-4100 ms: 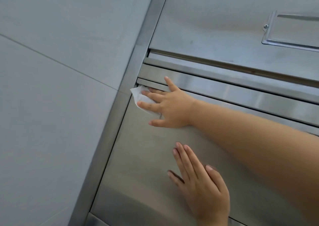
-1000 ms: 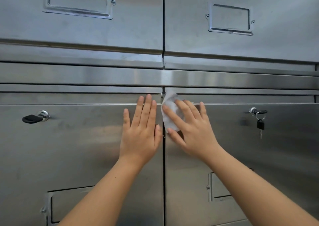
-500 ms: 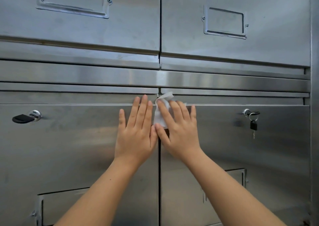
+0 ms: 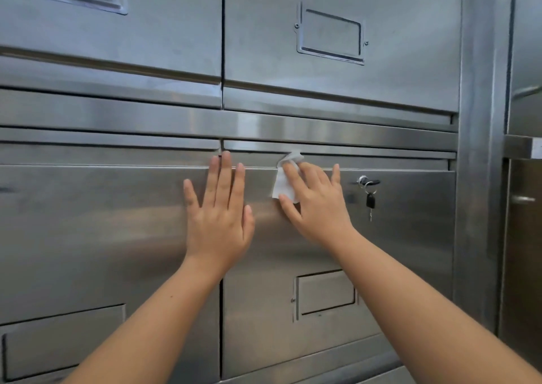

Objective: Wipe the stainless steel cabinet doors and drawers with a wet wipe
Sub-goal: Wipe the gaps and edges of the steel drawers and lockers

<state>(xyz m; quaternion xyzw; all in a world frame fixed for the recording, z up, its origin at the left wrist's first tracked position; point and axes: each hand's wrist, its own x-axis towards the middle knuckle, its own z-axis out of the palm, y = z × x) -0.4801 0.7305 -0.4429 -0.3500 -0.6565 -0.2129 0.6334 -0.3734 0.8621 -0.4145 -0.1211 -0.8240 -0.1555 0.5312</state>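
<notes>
We look from the person's own head at a wall of stainless steel cabinet fronts, and we place everything from the vertical seam (image 4: pixel 220 325) between the two lower doors.

Nearest us, two bare forearms rise from the bottom edge, one on each side of the seam. The left hand (image 4: pixel 218 216) lies flat across the seam, fingers straight and together, gripping nothing, apparently bracing. Just right of the seam, the right hand (image 4: pixel 315 207) spreads its straight fingers over a white wet wipe (image 4: pixel 283 185) and presses it against the lower right door (image 4: pixel 396 251), with nothing clenched. The wipe sits under the fingertips, on the side of the hand that faces the seam. Its long axis runs up and down, and its top corner pokes over the door's upper edge.

Farther right of the seam, beyond the right hand, a lock (image 4: pixel 363 180) carries a small dangling key (image 4: pixel 370 200). We judge that a stroke away from the seam would meet that key, and that the right hand alone does the wiping.

Above the seam runs a bright horizontal rail (image 4: pixel 322 131). Higher up are two drawer fronts, the right one bearing a framed label holder (image 4: pixel 330 36).
</notes>
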